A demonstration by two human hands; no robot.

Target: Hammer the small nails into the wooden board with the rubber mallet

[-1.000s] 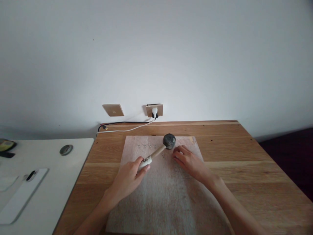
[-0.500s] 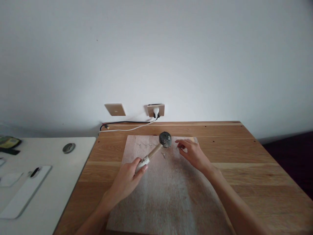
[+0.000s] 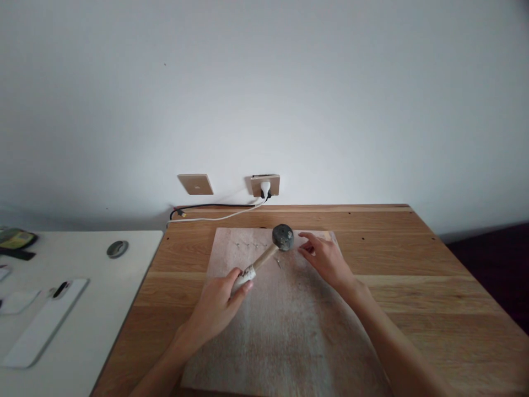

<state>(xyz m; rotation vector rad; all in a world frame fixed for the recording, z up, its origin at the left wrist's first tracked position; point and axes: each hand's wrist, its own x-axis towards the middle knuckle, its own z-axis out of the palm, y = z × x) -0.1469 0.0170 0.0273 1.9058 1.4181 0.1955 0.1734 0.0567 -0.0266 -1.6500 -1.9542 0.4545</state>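
My left hand (image 3: 221,303) is wrapped around the pale handle of a rubber mallet (image 3: 264,256). Its dark round head hangs over the far part of a thin wooden board (image 3: 248,342). My right hand (image 3: 324,259) is close beside the mallet head, thumb and forefinger curved and apart, with nothing visible between them. Several small nails (image 3: 248,246) stand in a row at the board's far left. Another small nail (image 3: 278,264) lies just below the mallet head. The mallet head hides the bit of board behind it.
The board lies on a wooden table (image 3: 413,298) against a white wall. A white cable (image 3: 206,219) runs along the back edge to a plugged-in socket (image 3: 273,186). At the left, a white table (image 3: 103,298) bears a white phone (image 3: 45,325) and a round grey object (image 3: 117,249).
The mallet head has shifted slightly to the right, nearer my right hand. My right forefinger has lifted a little, so the gap to the thumb looks wider.
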